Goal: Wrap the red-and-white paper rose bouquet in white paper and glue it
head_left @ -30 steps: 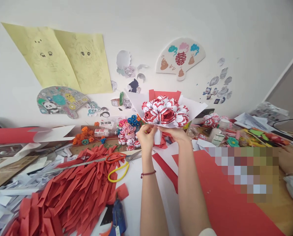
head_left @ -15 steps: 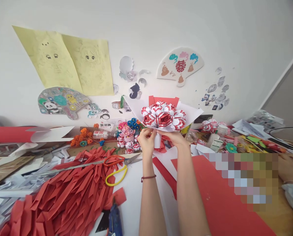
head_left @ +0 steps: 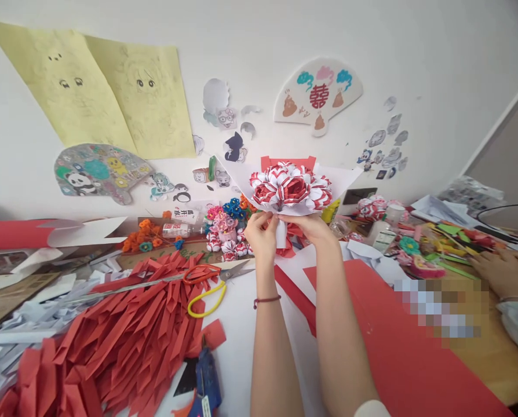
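Both hands hold the bouquet (head_left: 291,191) up off the table (head_left: 480,368), close before the wall (head_left: 259,40), with its red-and-white blooms tipped toward the person, likely so they can be looked over. The right hand (head_left: 313,229) is closed round the gathered base beneath the flowers and seems to bear the weight. The left hand (head_left: 261,234) pinches the lower edge of the white wrap (head_left: 238,174), fingertips pressed together. The scissors (head_left: 207,281) lie beside the red strips (head_left: 124,341), and the glue gun (head_left: 207,385) nearer the person, all within easy reach. A co-worker's hand (head_left: 500,272) rests on the table at the far right, well apart.
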A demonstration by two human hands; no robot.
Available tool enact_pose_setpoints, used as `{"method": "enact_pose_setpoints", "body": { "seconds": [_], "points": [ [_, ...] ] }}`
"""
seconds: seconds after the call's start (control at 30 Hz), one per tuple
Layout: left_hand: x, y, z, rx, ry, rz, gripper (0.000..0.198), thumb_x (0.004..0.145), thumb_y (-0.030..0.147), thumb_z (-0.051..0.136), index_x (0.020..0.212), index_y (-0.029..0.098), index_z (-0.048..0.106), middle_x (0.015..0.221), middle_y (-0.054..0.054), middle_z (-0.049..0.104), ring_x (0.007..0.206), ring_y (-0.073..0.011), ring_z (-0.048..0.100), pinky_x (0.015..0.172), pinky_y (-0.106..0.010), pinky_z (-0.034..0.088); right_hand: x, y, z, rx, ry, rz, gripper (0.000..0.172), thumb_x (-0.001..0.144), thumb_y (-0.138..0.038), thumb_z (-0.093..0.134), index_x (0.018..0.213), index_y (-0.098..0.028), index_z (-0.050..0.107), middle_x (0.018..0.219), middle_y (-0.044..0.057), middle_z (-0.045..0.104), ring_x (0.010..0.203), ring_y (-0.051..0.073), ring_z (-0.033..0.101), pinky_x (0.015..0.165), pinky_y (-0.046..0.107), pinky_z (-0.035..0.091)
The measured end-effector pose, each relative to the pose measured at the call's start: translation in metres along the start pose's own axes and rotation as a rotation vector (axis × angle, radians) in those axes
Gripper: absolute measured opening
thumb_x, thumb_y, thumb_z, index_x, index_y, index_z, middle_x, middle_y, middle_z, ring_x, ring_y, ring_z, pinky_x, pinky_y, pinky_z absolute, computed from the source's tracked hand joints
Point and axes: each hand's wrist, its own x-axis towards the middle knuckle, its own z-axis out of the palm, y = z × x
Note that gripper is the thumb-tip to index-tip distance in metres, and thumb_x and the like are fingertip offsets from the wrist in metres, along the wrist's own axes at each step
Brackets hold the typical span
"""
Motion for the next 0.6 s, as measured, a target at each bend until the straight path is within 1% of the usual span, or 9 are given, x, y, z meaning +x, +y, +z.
{"method": "enact_pose_setpoints", "body": {
  "seconds": [0.1, 0.23, 0.3, 0.37, 0.47, 0.53, 0.6],
  "points": [
    [-0.001, -0.001, 0.002, -0.016, 0.025, 0.021, 0.013, 0.082, 0.03, 0.071, 0.085, 0.019, 0.078, 0.092, -0.006, 0.071, 0.087, -0.0185, 0.065, 0.081, -0.03, 0.05, 0.001, -0.001, 0.003, -0.042, -0.018, 0.035, 0.016, 0.058, -0.027, 0.079, 0.073, -0.029, 0.076, 0.087, 0.008, 0.079, 0.114, 0.03, 0.066, 0.09, 0.048, 0.048],
    [-0.001, -0.003, 0.002, 0.019, 0.053, 0.013, 0.014, 0.083, 0.031, 0.07, 0.085, 0.02, 0.078, 0.094, -0.007, 0.072, 0.092, -0.0206, 0.064, 0.086, -0.033, 0.049, 0.001, -0.003, 0.008, -0.035, -0.029, 0.081, 0.016, 0.06, -0.027, 0.08, 0.074, -0.029, 0.075, 0.09, 0.007, 0.079, 0.111, 0.029, 0.067, 0.09, 0.045, 0.049],
    [0.0, -0.003, 0.001, 0.027, 0.056, 0.007, 0.014, 0.083, 0.03, 0.069, 0.085, 0.019, 0.077, 0.097, -0.008, 0.073, 0.095, -0.0215, 0.065, 0.09, -0.035, 0.048, 0.001, -0.004, 0.012, -0.001, -0.028, 0.074, 0.022, 0.06, -0.027, 0.082, 0.081, -0.028, 0.076, 0.094, 0.005, 0.079, 0.113, 0.027, 0.066, 0.094, 0.042, 0.049],
    [0.0, -0.003, -0.001, 0.013, 0.047, -0.016, 0.015, 0.084, 0.03, 0.068, 0.088, 0.018, 0.077, 0.1, -0.009, 0.074, 0.098, -0.0224, 0.065, 0.092, -0.036, 0.047, -0.001, -0.005, 0.015, 0.013, -0.015, 0.065, 0.033, 0.059, -0.027, 0.084, 0.091, -0.027, 0.076, 0.099, 0.004, 0.079, 0.114, 0.026, 0.066, 0.099, 0.041, 0.049],
    [0.0, -0.002, -0.003, -0.006, 0.033, -0.078, 0.019, 0.084, 0.031, 0.067, 0.092, 0.017, 0.076, 0.099, -0.009, 0.076, 0.098, -0.0229, 0.066, 0.091, -0.036, 0.048, -0.003, -0.009, 0.02, 0.002, -0.01, 0.063, 0.048, 0.058, -0.031, 0.087, 0.104, -0.024, 0.074, 0.105, 0.003, 0.077, 0.114, 0.026, 0.065, 0.1, 0.04, 0.049],
    [0.0, -0.001, -0.004, -0.018, 0.033, -0.099, 0.021, 0.084, 0.033, 0.067, 0.094, 0.016, 0.076, 0.097, -0.009, 0.076, 0.095, -0.0225, 0.067, 0.089, -0.035, 0.049, -0.006, -0.013, 0.023, 0.005, -0.043, 0.05, 0.05, 0.059, -0.032, 0.087, 0.106, -0.023, 0.074, 0.108, 0.004, 0.076, 0.111, 0.026, 0.067, 0.099, 0.039, 0.05],
    [0.0, 0.001, -0.004, -0.025, 0.043, -0.1, 0.023, 0.084, 0.034, 0.068, 0.096, 0.016, 0.075, 0.096, -0.009, 0.076, 0.093, -0.0218, 0.067, 0.087, -0.034, 0.049, -0.008, -0.018, 0.026, 0.006, -0.082, 0.043, 0.046, 0.061, -0.034, 0.087, 0.104, -0.022, 0.075, 0.108, 0.005, 0.076, 0.105, 0.026, 0.069, 0.095, 0.037, 0.052]
  ]
}}
